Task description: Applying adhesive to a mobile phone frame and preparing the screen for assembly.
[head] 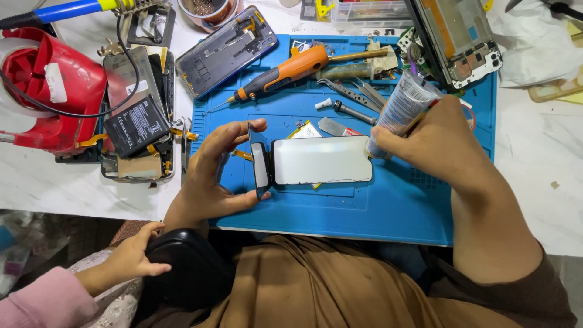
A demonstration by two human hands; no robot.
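Observation:
My left hand (212,170) holds a phone screen panel (320,159) by its left end, thumb and fingers around a narrow upright edge piece (260,163). The panel lies flat over the blue work mat (395,206), its pale back facing up. My right hand (437,143) grips a grey glue tube (402,108), with the nozzle end down at the panel's right edge.
On the mat lie an orange rotary tool (282,71), tweezers (355,92) and a phone frame (226,51). An opened phone (458,36) sits at the upper right. A black battery (136,126) and a red holder (51,85) stand left. Another person's hand (130,258) in a pink sleeve rests on a black case (185,267).

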